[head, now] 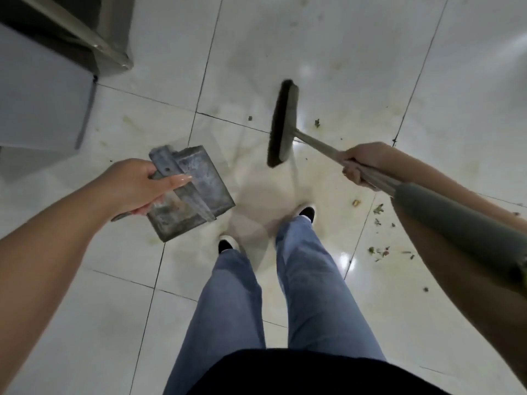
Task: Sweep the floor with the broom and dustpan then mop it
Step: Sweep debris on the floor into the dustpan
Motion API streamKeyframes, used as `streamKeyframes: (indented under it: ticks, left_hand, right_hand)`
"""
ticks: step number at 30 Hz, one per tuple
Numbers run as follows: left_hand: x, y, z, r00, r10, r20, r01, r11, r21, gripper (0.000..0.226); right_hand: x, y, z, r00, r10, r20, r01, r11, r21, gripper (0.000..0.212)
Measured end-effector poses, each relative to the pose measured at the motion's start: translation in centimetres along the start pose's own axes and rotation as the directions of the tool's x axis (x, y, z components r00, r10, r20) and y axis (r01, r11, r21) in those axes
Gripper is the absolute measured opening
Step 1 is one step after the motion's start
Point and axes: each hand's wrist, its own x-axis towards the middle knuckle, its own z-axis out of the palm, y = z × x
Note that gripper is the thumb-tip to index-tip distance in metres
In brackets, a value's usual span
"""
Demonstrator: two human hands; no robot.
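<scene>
My left hand [134, 185] grips the handle of a grey metal dustpan [196, 192], held above the floor to the left of my feet. My right hand [362, 163] grips the shaft of a broom. Its dark brush head [282, 124] hangs ahead of my feet, over the white tiled floor [356, 52]. The broom's grey upper grip [456, 223] runs back along my right forearm. Green and brown litter scraps [379, 249] lie scattered on the tiles to the right of my legs.
A dark cabinet with a metal rail [85, 38] and a pale box-like unit [42, 95] stand at the upper left. My legs in blue jeans and dark shoes [306, 213] fill the lower middle. Small bits of litter [317, 123] lie by the brush head.
</scene>
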Motion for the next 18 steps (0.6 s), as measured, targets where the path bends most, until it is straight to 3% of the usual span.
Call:
streamKeyframes:
  ticks: [4,7,10,12,15,18]
  left_hand:
    - [0.4,4.5,-0.1,1.000,0.020,0.010,-0.020,0.999,-0.032,0.050]
    - [0.7,7.1,-0.2,0.999,0.037,0.024,-0.035,0.998,-0.059,0.052]
    - [1.4,9.5,-0.4,0.997,0.072,-0.015,-0.072,0.996,-0.052,0.053]
    - [2.0,10.7,-0.9,0.995,0.098,-0.026,-0.100,0.993,-0.061,0.052]
    - [3.1,11.8,-1.9,0.991,0.131,-0.021,-0.132,0.991,-0.023,0.056]
    - [4.2,12.5,-2.8,0.985,0.164,-0.046,-0.160,0.984,0.079,0.059]
  right_hand:
    - [-2.3,3.6,-10.1,0.989,0.087,-0.123,-0.084,0.996,0.030,0.012]
    - [-4.4,7.1,-15.2,0.981,0.099,-0.167,-0.074,0.986,0.146,0.006]
    - [-7.2,8.5,-18.3,0.985,0.154,-0.083,-0.114,0.925,0.362,0.022]
    - [-8.4,8.1,-18.8,0.987,0.154,-0.039,-0.127,0.911,0.393,0.025]
    - [-8.4,5.7,-17.2,0.996,0.085,-0.033,-0.072,0.952,0.298,0.014]
    - [-6.5,1.4,-14.0,0.996,0.024,0.081,-0.046,0.960,0.275,0.014]
